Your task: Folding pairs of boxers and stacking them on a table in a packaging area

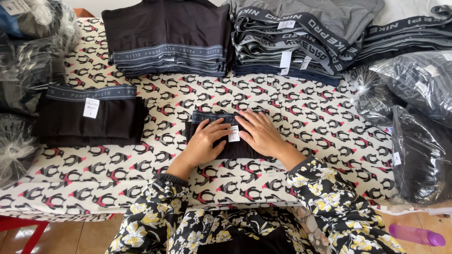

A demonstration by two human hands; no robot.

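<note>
Head view showed both hands flat, fingers spread, pressing a small folded black fabric garment with a grey waistband [221, 141] on the penguin-print tablecloth [306, 117]: left hand [205, 141] on its left half, right hand [260, 133] on its right, white paper tag [234, 133] between them. Left of that garment lay a larger folded black garment with a white label [89, 115]; beyond it sat a stack of dark folded garments [167, 40] and a stack of grey-banded folded garments [294, 40].

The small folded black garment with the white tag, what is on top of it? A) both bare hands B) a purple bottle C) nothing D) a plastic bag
A: the left hand and right hand both lie flat on the small folded black garment, on the penguin-patterned cloth.
</note>
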